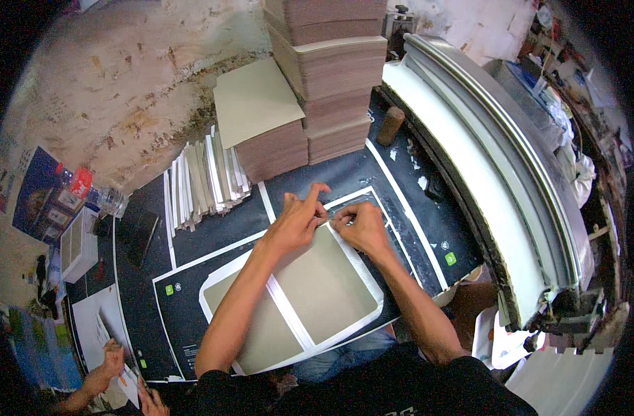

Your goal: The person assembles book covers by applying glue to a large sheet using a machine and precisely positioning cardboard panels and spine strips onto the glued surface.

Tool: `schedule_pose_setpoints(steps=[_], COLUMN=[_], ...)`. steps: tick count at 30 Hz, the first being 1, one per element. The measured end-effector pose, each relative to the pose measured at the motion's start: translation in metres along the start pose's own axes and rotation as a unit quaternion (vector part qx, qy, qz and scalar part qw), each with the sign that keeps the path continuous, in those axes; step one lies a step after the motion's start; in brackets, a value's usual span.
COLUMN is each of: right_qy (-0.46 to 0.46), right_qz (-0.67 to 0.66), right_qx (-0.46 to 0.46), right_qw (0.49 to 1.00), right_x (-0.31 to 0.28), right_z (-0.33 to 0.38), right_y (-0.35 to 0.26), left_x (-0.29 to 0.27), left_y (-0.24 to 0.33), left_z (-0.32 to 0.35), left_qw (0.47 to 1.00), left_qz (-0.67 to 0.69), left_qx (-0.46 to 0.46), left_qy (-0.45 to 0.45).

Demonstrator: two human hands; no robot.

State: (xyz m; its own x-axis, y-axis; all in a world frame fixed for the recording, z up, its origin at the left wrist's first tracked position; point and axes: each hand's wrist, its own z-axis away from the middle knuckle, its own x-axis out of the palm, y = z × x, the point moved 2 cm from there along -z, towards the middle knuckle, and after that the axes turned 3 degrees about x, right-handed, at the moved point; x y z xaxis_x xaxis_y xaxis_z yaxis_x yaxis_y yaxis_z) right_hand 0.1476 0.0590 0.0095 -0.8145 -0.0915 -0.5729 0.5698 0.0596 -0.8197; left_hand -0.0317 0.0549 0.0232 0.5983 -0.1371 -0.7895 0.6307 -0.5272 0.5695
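Observation:
A book-cover piece lies flat before me: two grey boards (331,277) on white paper with white folded edges (362,322). My left hand (297,220) rests on the far edge of the right board, index finger raised. My right hand (359,225) pinches the white paper at the cover's far right corner, fingers curled on it. Both hands sit close together, almost touching. The cover rests on a black printed sheet (192,277) with white lines.
Tall stacks of grey boards (331,76) stand at the back, a lower stack (261,118) beside them. Upright white-edged covers (202,180) lean at the left. A curved machine bed (483,152) runs along the right. Another person's hands (119,378) work at the lower left.

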Motion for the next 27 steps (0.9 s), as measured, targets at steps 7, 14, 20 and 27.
schedule_pose_setpoints(steps=[7, 14, 20, 27], right_qy=[0.010, -0.001, -0.053, -0.123], right_qz=[-0.006, -0.025, 0.116, 0.284], right_qx=[-0.030, -0.148, -0.265, -0.289], right_qw=[0.999, 0.989, 0.956, 0.906], right_x=[0.004, -0.008, 0.000, 0.014], right_z=[-0.003, 0.013, 0.034, 0.051], right_y=[0.002, 0.001, -0.015, -0.009], left_x=[-0.004, -0.010, 0.000, 0.004], left_y=[-0.003, 0.025, 0.009, 0.018], left_z=[0.015, 0.040, 0.058, 0.066], left_qw=[1.000, 0.990, 0.981, 0.996], left_qz=[-0.011, -0.128, -0.187, -0.047], left_qx=[0.020, 0.048, 0.043, -0.069], left_qy=[-0.013, -0.031, -0.010, 0.026])
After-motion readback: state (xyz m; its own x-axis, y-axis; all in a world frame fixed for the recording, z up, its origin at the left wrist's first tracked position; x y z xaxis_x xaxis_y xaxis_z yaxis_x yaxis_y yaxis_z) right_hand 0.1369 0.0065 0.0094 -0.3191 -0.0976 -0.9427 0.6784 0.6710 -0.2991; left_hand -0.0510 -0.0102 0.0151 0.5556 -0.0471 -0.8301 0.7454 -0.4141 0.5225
